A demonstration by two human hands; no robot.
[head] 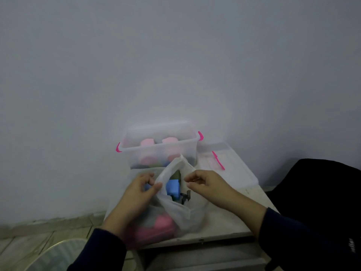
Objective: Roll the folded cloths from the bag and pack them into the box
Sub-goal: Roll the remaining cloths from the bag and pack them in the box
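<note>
A thin white plastic bag [181,214] lies on the small table, its mouth held apart. My left hand [139,190] pinches the left edge of the opening, and my right hand [205,183] pinches the right edge. Inside the bag a folded blue cloth [172,187] shows, with a dark cloth behind it and pink cloths [162,222] lower down through the plastic. Behind the bag stands a clear plastic box [187,147] with pink latches, holding rolled pink cloths [147,143] and several darker rolls at the bottom.
The box's clear lid [234,169] with a pink latch lies to the right of the box on the white table [220,229]. A black chair [320,192] stands at the right. A pale wall fills the background; tiled floor and a round pale object [58,257] are at lower left.
</note>
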